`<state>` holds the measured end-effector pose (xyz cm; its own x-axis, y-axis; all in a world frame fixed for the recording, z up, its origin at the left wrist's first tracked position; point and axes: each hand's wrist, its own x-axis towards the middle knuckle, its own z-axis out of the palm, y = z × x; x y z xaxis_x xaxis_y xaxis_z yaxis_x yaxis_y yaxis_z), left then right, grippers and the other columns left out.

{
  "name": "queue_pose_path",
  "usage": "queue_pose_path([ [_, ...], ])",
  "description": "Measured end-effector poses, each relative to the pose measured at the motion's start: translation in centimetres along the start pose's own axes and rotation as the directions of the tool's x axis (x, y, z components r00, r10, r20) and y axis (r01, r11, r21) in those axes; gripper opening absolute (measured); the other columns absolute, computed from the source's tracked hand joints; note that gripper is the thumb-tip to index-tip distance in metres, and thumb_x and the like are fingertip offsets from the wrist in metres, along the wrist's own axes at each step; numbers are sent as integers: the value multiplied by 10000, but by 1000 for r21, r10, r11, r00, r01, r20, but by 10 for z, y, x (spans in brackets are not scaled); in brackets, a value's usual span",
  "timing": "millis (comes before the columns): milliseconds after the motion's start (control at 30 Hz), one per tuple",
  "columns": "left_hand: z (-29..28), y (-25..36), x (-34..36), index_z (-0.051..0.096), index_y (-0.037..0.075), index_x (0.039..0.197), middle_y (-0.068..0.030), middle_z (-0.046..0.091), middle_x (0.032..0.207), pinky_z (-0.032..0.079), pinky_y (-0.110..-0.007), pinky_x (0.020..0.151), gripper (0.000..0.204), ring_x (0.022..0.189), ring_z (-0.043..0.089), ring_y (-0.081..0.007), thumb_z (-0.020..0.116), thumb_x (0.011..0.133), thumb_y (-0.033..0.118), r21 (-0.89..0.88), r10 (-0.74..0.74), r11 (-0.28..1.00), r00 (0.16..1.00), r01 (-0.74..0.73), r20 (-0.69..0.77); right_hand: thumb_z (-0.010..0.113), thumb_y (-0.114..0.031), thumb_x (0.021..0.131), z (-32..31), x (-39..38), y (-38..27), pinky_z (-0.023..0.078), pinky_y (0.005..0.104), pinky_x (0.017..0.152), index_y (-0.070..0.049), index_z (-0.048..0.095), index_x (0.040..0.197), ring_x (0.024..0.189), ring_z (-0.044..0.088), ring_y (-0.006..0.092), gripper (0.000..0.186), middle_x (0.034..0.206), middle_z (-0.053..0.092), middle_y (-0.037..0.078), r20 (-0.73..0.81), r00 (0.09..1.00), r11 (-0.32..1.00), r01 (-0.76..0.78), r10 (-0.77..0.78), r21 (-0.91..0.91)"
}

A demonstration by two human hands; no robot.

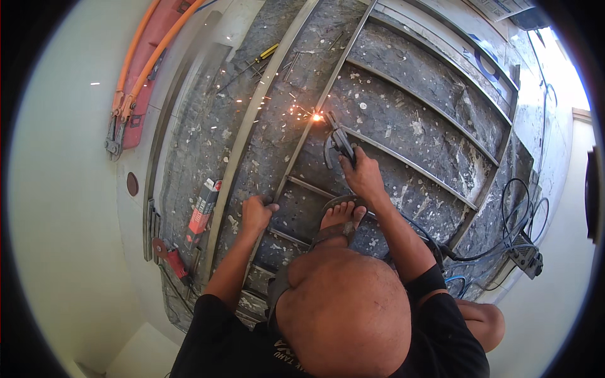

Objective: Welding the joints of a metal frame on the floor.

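Note:
A ladder-like frame of steel tubes (416,162) lies on a paint-spattered dark sheet. My right hand (363,176) is closed around a black electrode holder (342,142), its jaw end turned toward the frame's long left rail (296,151). At that rail, near a crossbar end, a bright orange weld spark (316,117) throws sparks to the left; the glare hides the rod tip and the joint. My left hand (255,215) is closed on the same rail, lower down, thumb on top. Between the hands, my sandalled foot (341,218) rests among the crossbars.
On the left lie a loose steel tube (241,138), a red-and-white box (204,211), a red angle grinder (174,261), an orange-handled bolt cutter (130,97) and a yellow-handled screwdriver (269,51). A black welding machine (526,256) stands on the right among looped cables (466,257).

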<state>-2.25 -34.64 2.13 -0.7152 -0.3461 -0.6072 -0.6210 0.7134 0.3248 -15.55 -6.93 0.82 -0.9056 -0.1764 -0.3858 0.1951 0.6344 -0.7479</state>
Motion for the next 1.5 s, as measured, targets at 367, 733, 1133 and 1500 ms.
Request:
queue_pose_path([
  [367,-1,1,0,728,-44,1015,-271,705,928,533,-419,835,408,919,703,-401,832,714,210,-10,-3,1000,1000,3,3,653,-331,916,3,0,-2,482,543,683,25,580,1025,789,632,510,380,752,635,311,30,999,1000,-10,10,-17],
  [733,1,-1,2,735,-42,975,-262,708,906,537,-410,808,366,897,709,-386,831,711,192,-29,9,1000,1000,-8,18,653,-336,913,9,2,2,485,559,700,32,580,1025,806,629,521,392,768,636,319,53,997,997,-49,52,-55],
  [1133,0,0,1,724,-57,1006,-267,707,945,537,-415,835,400,928,705,-393,830,715,196,-40,10,999,1000,-9,12,640,-344,915,12,4,2,500,579,719,23,556,967,795,625,534,380,761,636,332,42,998,997,-41,43,-60],
  [1500,2,-4,2,737,-33,992,-244,717,928,540,-404,824,360,903,714,-373,820,727,196,-25,32,999,999,-32,-9,648,-343,910,13,4,2,498,582,705,24,554,961,787,624,531,382,753,636,326,43,999,999,-18,19,-40],
])
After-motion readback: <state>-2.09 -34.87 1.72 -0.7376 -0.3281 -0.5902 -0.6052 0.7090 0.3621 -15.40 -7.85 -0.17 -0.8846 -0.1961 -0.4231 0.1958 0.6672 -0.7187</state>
